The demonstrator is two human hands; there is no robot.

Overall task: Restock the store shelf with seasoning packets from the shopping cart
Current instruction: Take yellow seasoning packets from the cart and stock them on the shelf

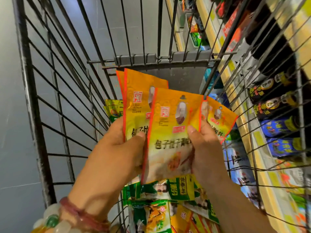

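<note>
Bright even light; edges bowed; shelf (277, 115) blurred, perhaps motion.

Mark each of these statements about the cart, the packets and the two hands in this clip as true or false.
1. Both hands hold orange packets over the cart. True: the left hand and the right hand each grip part of a fan of orange packets above the wire cart.
2. The cart holds no other packets. False: green packets lie in it below the hands.
3. The shelf is on the person's left. False: the shelf runs along the right, with dark bottles on it.
4. The left wrist wears bead bracelets. True: bracelets circle it.
5. The orange packets are torn open. False: none shows a tear.
</note>
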